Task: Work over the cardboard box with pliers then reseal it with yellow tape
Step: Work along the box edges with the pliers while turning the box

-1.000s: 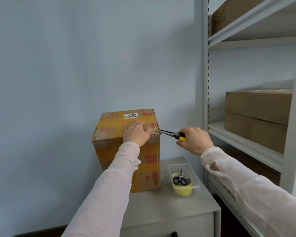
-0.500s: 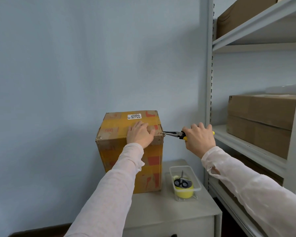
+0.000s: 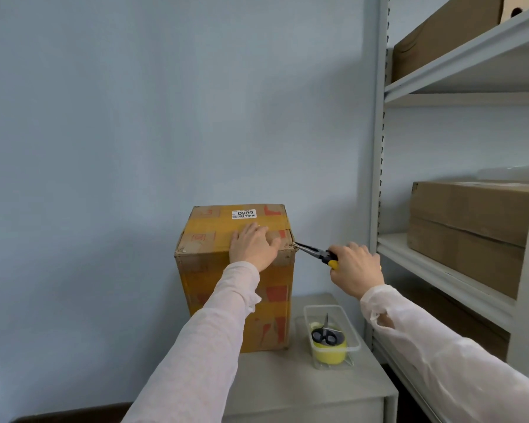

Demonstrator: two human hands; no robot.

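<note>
A tall cardboard box (image 3: pixel 214 288) wrapped in yellow tape, with a white label reading 0989 on top, stands upright on a grey cabinet (image 3: pixel 303 389). My left hand (image 3: pixel 252 245) lies flat on the box's top near its right front corner. My right hand (image 3: pixel 356 268) grips the yellow handles of black pliers (image 3: pixel 313 251). The pliers' tips touch the box's top right edge near that corner. A roll of yellow tape (image 3: pixel 329 352) sits in a clear plastic tub (image 3: pixel 353 337) to the right of the box.
Black-handled scissors (image 3: pixel 324 332) rest on the tape roll in the tub. A grey metal shelf unit (image 3: pixel 458 270) stands close on the right, holding brown cartons (image 3: pixel 468 227). A pale blue wall is behind the box.
My right hand has dropped slightly and rolled, so the pliers now slope up-left to the box's corner edge. My left hand stays on the box top. The camera has shifted a little.
</note>
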